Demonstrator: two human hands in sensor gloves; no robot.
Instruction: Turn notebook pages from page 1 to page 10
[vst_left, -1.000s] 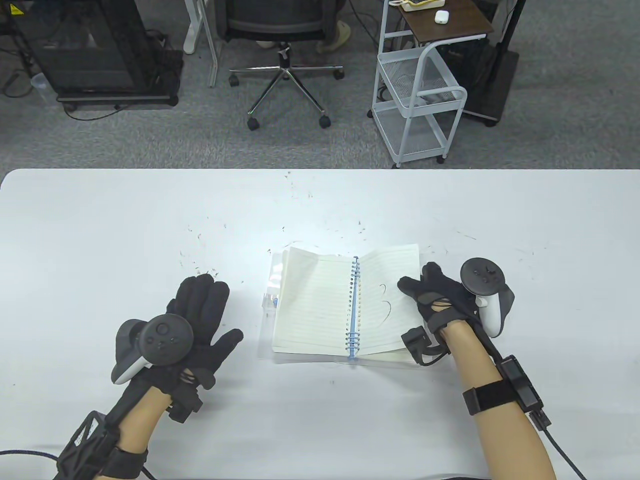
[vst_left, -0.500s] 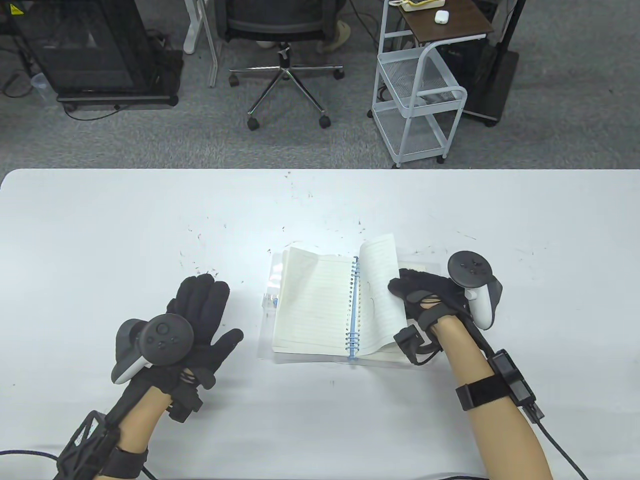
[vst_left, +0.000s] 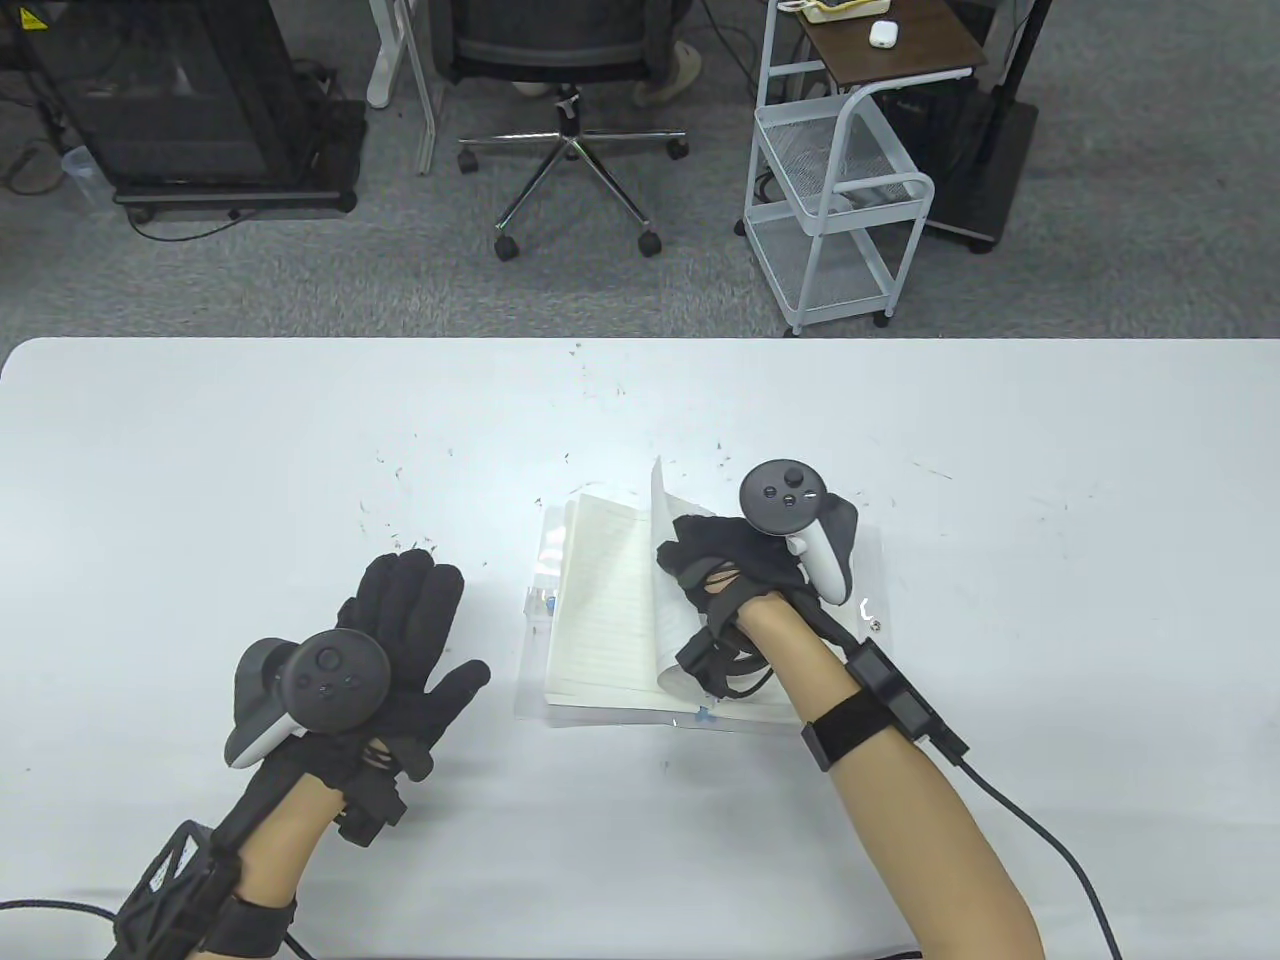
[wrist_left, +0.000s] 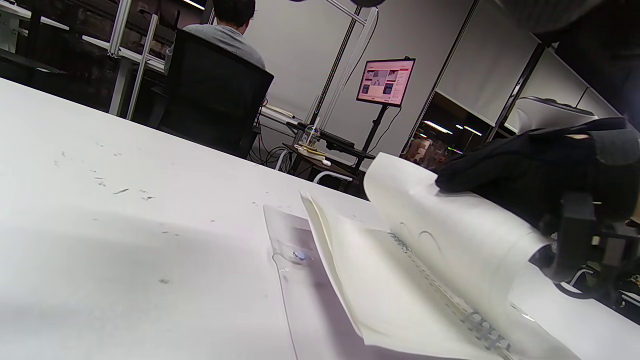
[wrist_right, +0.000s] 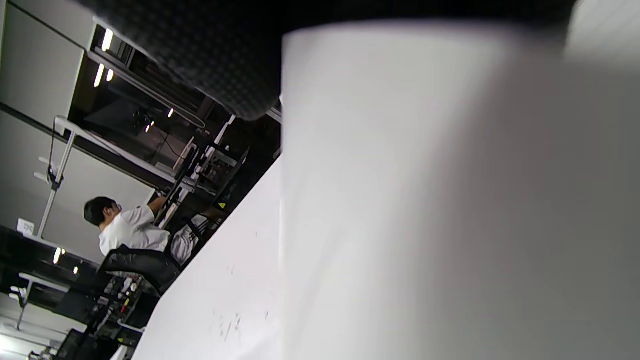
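On the white table (vst_left: 200, 430), toward 6 o'clock of centre, the spiral-bound lined-paper notebook (vst_left: 600, 610) is lying open on a clear plastic sleeve (vst_left: 535, 650). At its spine, the right hand (vst_left: 725, 560) is gripping a single cream page (wrist_left: 465, 235), which is standing curled and upright (fingers partly hidden behind the sheet). At 8 o'clock, well apart from the notebook, the left hand (vst_left: 400, 640) is resting flat, fingers spread, holding nothing.
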